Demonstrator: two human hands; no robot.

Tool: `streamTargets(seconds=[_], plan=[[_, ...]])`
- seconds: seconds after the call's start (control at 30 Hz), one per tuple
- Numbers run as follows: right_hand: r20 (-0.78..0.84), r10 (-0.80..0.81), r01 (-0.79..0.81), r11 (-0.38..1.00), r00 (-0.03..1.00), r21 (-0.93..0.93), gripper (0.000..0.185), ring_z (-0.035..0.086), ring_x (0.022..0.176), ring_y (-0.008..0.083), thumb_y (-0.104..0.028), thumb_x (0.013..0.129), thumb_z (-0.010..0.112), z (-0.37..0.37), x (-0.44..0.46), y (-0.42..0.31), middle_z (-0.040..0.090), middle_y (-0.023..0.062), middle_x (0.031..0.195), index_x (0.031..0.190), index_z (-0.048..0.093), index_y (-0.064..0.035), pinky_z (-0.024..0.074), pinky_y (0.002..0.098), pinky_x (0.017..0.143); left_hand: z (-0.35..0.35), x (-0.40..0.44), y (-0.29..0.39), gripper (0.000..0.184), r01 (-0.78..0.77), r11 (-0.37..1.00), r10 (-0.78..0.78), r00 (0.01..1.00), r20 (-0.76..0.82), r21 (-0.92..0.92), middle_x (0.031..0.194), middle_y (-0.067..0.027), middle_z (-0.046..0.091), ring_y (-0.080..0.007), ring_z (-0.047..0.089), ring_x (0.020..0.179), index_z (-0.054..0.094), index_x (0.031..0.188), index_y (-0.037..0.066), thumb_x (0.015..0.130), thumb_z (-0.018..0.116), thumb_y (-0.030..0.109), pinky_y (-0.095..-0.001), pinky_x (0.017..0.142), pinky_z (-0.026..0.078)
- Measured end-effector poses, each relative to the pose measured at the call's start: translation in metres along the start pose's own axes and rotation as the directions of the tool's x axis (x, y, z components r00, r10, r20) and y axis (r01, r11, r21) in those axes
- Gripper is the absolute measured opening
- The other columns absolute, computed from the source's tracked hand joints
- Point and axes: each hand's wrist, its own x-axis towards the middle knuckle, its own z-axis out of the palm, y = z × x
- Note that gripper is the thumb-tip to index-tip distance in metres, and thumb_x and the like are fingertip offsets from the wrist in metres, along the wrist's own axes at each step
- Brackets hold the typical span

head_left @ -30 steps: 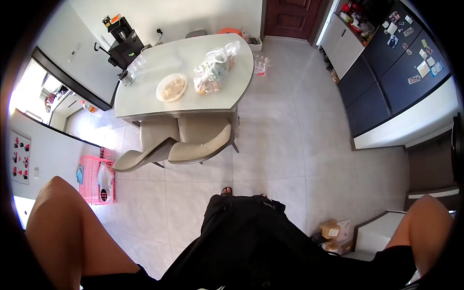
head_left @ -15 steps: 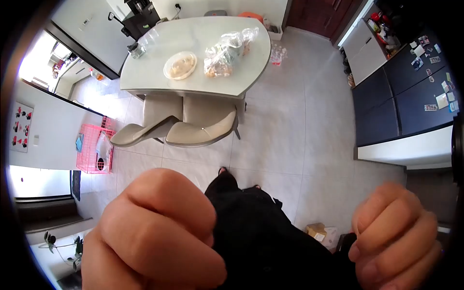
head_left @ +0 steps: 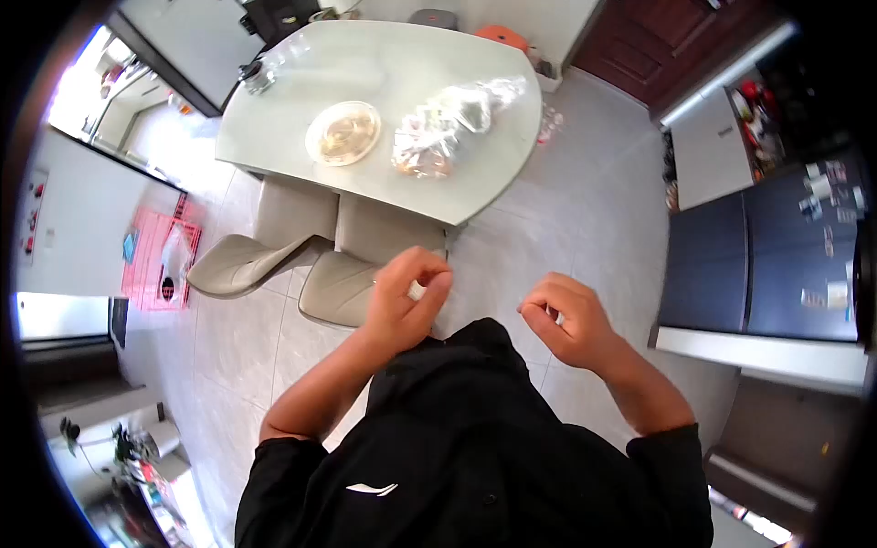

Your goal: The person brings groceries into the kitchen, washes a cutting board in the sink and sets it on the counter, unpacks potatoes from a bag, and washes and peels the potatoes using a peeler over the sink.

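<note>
My left hand (head_left: 408, 297) is held out in front of me, above the beige chair nearest my body. Its fingers are curled in towards the thumb, and I see no object in the grip. To the right, over the tiled floor, my right hand (head_left: 568, 320) is bent into a similar loose fist, also with nothing visible in it. A small pale patch shows in the gap of each curled hand. The hands are apart and touch neither the table nor the chair.
Ahead stands a pale oval table (head_left: 365, 55) bearing a lidded round container (head_left: 343, 133), a clear plastic bag (head_left: 448, 128) and a glass jar (head_left: 257, 77). Two beige chairs (head_left: 251, 262) sit against it. A pink wire crate (head_left: 146, 265) is left; a dark fridge (head_left: 703, 269) is right.
Both hands have moved away from close to the camera, forward and towards each other, staying curled. The view has shifted, so my forearms and black shirt now show.
</note>
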Motion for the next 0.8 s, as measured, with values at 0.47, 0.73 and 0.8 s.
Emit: streamTargets(seconds=[0.47,0.73,0.8], plan=[[-0.082,-0.318,0.275,0.902,0.945,-0.333,0.034,0.067,0.096,0.0326,-0.012,0.085,0.072,-0.028,0.284,0.286,0.059,0.016,0.129,0.119,0.066,-0.0102,0.0556,0.0421,0.083,0.101,0.203,-0.223,0.053,0.367,0.681,-0.156,0.918,-0.365,0.633,0.115,-0.0084,0.069,-0.0293,0.063,0.114,0.056,0.136,0.013,0.086,0.071,0.018,-0.0465,0.111,0.037],[0.074,0.441,-0.392,0.695,0.895,0.603,0.02,0.058,0.064,0.0137,-0.025,0.096,0.062,-0.104,0.417,0.315,0.062,0.0032,0.074,0.091,0.067,-0.0061,0.0478,0.0315,0.057,0.09,0.169,-0.203,0.011,0.34,0.621,-0.12,0.931,-0.343,0.706,0.083,0.001,0.06,-0.0215,0.063,0.088,0.073,0.076,0.019,0.077,0.068,0.01,-0.0435,0.09,0.038],[0.057,0.373,-0.33,0.728,0.926,0.601,0.025,0.053,0.066,0.0117,-0.027,0.096,0.061,-0.113,0.42,0.311,0.06,0.0004,0.074,0.083,0.064,-0.0056,0.0451,0.0285,0.06,0.077,0.165,-0.187,0.009,0.379,0.613,-0.049,0.894,-0.445,0.693,0.079,0.0002,0.06,-0.0215,0.062,0.086,0.066,0.069,0.014,0.075,0.067,0.008,-0.0427,0.089,0.038]])
